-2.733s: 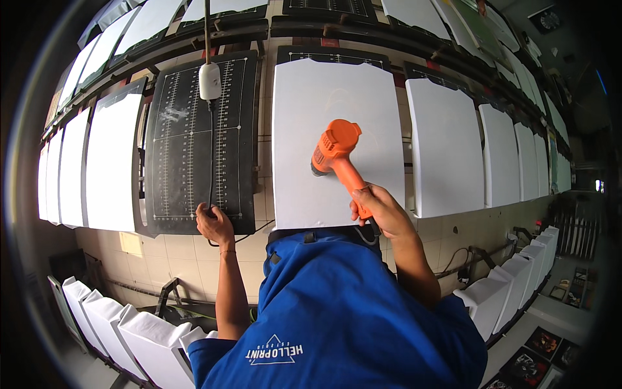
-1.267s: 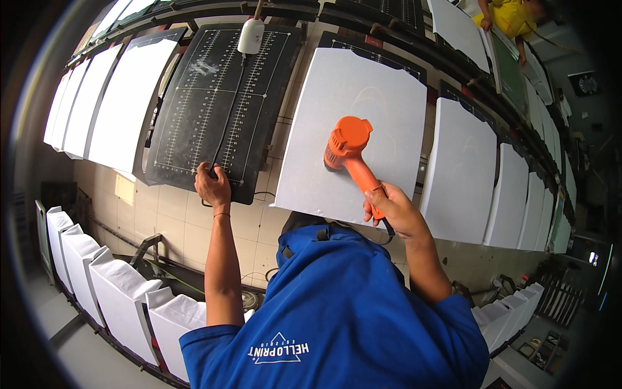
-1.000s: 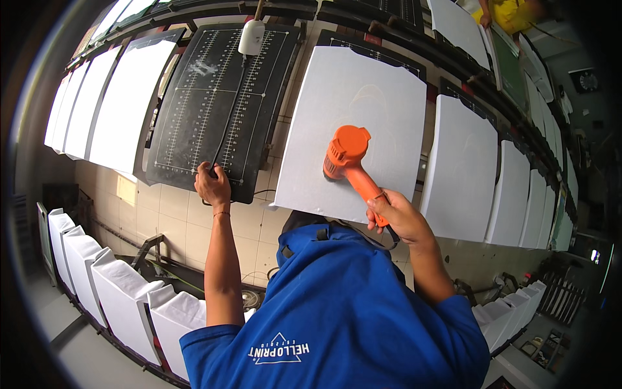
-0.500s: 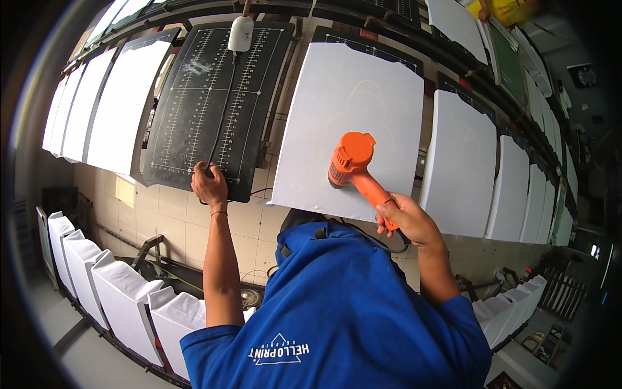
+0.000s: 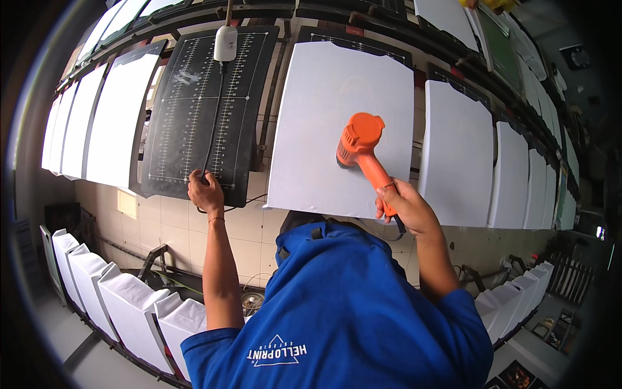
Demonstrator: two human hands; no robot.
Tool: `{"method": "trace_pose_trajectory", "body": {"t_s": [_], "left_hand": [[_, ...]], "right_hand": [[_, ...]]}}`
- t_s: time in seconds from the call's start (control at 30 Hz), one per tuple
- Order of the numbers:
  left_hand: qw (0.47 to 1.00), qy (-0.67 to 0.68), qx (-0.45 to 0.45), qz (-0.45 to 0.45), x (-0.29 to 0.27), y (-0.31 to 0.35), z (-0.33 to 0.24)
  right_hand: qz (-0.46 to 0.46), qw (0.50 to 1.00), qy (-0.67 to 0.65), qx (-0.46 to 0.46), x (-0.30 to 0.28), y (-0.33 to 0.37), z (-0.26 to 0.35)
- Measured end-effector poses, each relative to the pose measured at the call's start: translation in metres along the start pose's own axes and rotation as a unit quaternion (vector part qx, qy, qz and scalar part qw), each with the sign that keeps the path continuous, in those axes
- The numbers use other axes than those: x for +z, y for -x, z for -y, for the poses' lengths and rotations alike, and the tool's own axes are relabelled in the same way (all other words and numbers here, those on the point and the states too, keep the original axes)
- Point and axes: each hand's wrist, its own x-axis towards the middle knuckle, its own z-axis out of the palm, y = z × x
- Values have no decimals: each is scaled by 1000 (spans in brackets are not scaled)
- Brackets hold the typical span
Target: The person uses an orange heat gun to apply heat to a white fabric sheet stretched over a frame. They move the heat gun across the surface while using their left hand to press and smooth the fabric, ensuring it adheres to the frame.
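Note:
My right hand [image 5: 408, 206] is wrapped round the handle of an orange heat gun [image 5: 364, 146], whose nozzle points down over a white cloth panel [image 5: 304, 123] on a board in front of me. Faint outline marks show on that cloth. My left hand [image 5: 206, 192] closes on a black power cord [image 5: 212, 123] at the near edge of a bare black board [image 5: 175, 129] marked with white scales. From there the cord runs up to a white socket block [image 5: 225, 44] hanging over the board's far end.
More white-covered boards stand on both sides, such as one panel [image 5: 457, 155] at the right and another [image 5: 123, 117] at the left. Behind me, another row [image 5: 133, 301] curves along the lower left. A person in yellow [image 5: 497, 4] is at the far right beside a green-meshed frame [image 5: 502, 55].
The heat gun has shifted slightly up and to the right over the white cloth. My left hand stays on the cord, and the whole view has tilted a little.

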Motion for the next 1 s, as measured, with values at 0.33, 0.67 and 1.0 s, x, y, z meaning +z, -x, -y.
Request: {"method": "trace_pose_trajectory", "body": {"t_s": [0.33, 0.67, 1.0], "left_hand": [[1000, -5, 5, 8, 2, 0, -1], [1000, -5, 9, -4, 2, 1, 0], [1000, -5, 26, -14, -1, 2, -5]], "right_hand": [[-43, 999, -13, -13, -4, 1, -2], [-30, 999, -29, 30, -13, 33, -9], [-55, 998, -21, -30, -24, 11, -12]]}}
